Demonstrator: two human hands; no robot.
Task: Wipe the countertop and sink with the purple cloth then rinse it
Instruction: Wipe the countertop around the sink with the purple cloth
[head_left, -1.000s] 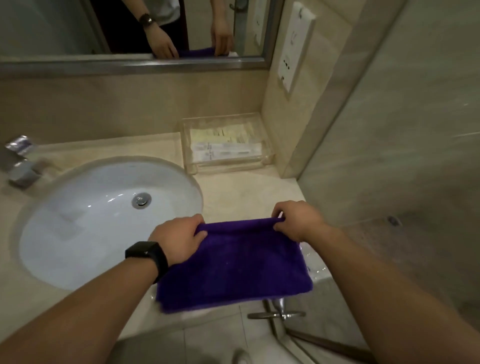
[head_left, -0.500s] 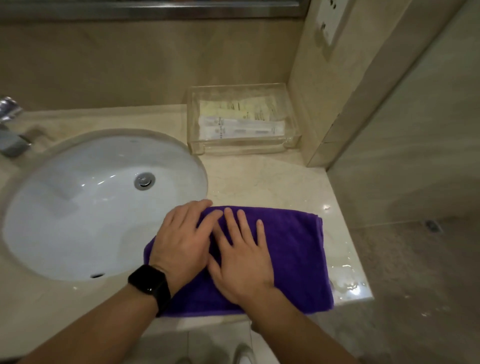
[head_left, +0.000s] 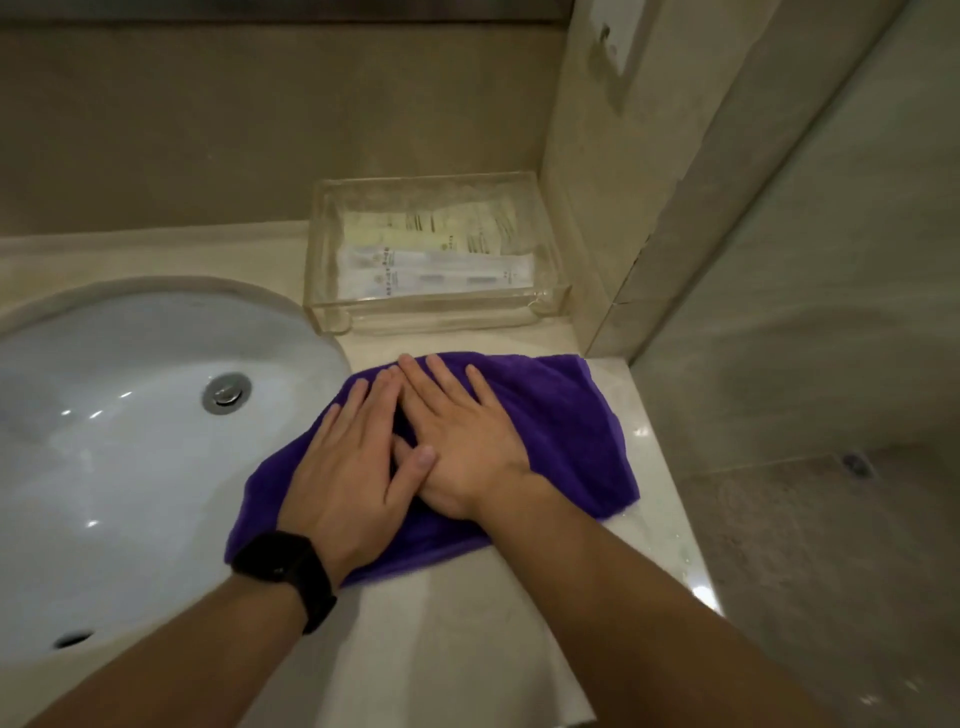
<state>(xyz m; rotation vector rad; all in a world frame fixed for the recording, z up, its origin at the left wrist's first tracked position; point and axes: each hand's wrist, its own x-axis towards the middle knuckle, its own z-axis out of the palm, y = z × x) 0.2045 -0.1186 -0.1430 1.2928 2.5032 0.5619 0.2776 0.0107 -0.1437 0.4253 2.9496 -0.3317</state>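
The left hand and right hand are pressing flat, fingers straight, side by side on the purple cloth, which is lying beneath them on the countertop. The sink is sitting just left of the left hand, a clear tray beyond the fingertips.

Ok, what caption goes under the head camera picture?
Left hand and right hand press a purple cloth flat on the countertop beside the sink.

Cloth on countertop, right of sink.
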